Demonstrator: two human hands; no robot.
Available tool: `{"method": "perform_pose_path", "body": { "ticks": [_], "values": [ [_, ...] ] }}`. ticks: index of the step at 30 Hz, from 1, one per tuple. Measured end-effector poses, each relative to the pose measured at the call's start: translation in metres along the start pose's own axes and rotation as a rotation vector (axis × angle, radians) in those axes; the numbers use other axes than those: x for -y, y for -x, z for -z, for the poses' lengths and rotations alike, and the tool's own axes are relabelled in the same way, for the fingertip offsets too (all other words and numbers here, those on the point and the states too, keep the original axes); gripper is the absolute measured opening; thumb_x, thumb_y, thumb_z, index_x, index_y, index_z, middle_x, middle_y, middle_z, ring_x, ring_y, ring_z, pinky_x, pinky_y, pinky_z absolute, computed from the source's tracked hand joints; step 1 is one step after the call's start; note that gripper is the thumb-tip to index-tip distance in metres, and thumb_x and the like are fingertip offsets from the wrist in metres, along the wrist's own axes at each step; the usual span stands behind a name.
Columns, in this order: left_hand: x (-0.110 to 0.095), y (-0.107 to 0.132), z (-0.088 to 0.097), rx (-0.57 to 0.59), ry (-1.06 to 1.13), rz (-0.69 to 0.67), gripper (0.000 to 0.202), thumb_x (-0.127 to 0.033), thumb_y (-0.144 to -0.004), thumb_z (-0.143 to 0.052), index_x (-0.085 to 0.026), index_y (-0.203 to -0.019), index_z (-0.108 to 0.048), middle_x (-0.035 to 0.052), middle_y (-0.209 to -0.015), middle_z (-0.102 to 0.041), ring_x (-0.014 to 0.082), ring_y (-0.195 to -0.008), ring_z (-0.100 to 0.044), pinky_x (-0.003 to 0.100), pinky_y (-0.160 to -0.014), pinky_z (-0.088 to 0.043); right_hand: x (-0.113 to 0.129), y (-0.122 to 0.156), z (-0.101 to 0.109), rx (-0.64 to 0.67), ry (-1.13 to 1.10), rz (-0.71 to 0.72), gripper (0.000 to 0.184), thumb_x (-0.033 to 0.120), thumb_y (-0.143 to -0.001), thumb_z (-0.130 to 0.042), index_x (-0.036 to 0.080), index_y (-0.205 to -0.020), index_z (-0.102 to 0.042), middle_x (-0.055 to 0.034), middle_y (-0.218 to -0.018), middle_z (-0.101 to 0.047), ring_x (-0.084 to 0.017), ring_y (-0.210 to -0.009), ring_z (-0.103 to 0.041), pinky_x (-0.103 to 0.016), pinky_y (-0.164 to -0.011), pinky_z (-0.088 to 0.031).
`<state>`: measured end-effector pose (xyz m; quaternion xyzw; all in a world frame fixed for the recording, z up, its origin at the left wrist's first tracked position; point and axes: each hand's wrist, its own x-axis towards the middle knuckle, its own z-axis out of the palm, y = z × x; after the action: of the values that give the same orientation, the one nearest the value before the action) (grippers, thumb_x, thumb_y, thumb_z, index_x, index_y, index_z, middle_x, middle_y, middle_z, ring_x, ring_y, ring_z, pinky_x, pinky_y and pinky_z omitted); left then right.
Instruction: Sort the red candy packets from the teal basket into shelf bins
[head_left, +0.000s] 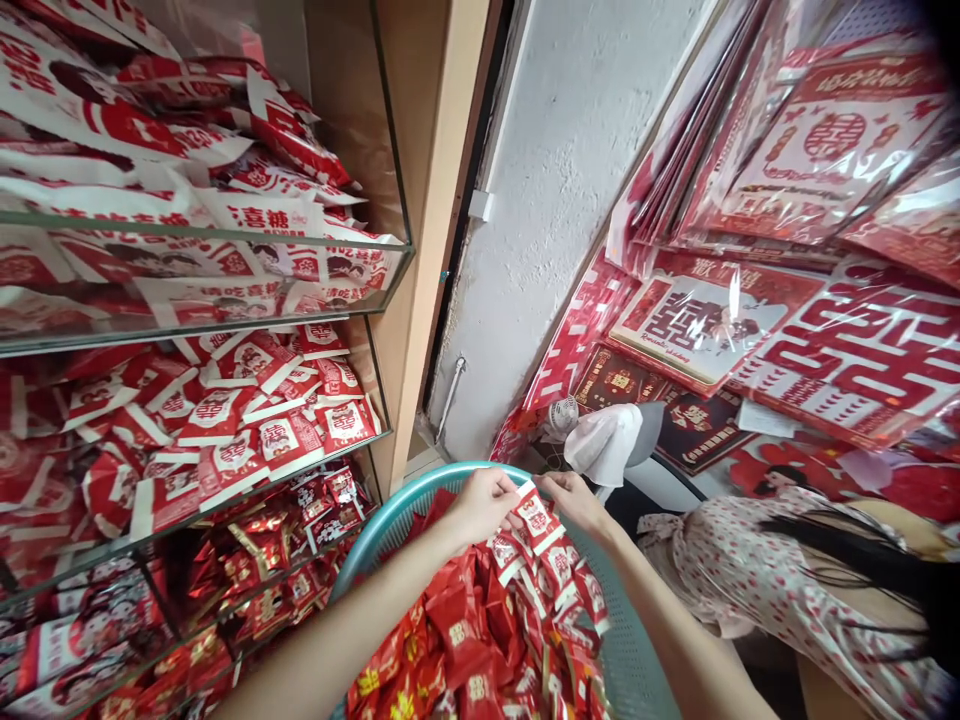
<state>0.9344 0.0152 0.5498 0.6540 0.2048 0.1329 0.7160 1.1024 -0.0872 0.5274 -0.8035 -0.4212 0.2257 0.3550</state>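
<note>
Over a round teal plastic basket (634, 640), I hold a small red-and-white candy packet (536, 518) with red printing. My left hand (486, 505) pinches the packet's left edge, its fingers curled. Close by, my right hand (576, 502) is closed in a pinch at the packet's upper right corner; its fingertips are small in view. Below both hands the basket holds many wrapped candies: plain red wrappers (457, 610) on the left and middle, red-and-white packets (559, 565) on the right.
Glass-fronted shelves on the left hold heaps of red-and-white candy packets (217, 410) and larger bags (247, 215). A rough white wall (540, 200) stands ahead. Red wedding decorations (832, 140) in clear wrap hang at right. Nearby is a person in a patterned top (735, 560), beside a white cap (604, 440).
</note>
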Motion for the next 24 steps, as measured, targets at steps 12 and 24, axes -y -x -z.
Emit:
{"method": "perform_pose_path", "body": {
  "ticks": [12, 24],
  "values": [
    [-0.001, -0.033, -0.047, 0.003, -0.094, -0.019, 0.016, -0.007, -0.073, -0.05, -0.019, -0.062, -0.047, -0.0059, -0.048, -0.051, 0.0166, -0.052, -0.066, 0.022, -0.046, -0.047, -0.008, -0.014, 0.023, -0.02, -0.005, -0.032, 0.038, 0.048, -0.079, -0.041, 0.021, -0.054, -0.033, 0.0059, -0.047, -0.03, -0.01, -0.049, -0.027, -0.025, -0.048, -0.025],
    [0.011, -0.103, -0.051, -0.033, -0.141, 0.014, 0.012, -0.011, -0.079, -0.052, -0.016, -0.068, -0.054, -0.0062, -0.05, -0.053, 0.014, -0.053, -0.065, 0.02, -0.044, -0.045, -0.029, -0.079, 0.048, -0.009, 0.11, 0.02, 0.039, 0.048, -0.079, -0.037, 0.019, -0.053, -0.042, 0.0031, -0.051, -0.04, -0.013, -0.055, -0.035, -0.026, -0.054, -0.029]
  ]
}}
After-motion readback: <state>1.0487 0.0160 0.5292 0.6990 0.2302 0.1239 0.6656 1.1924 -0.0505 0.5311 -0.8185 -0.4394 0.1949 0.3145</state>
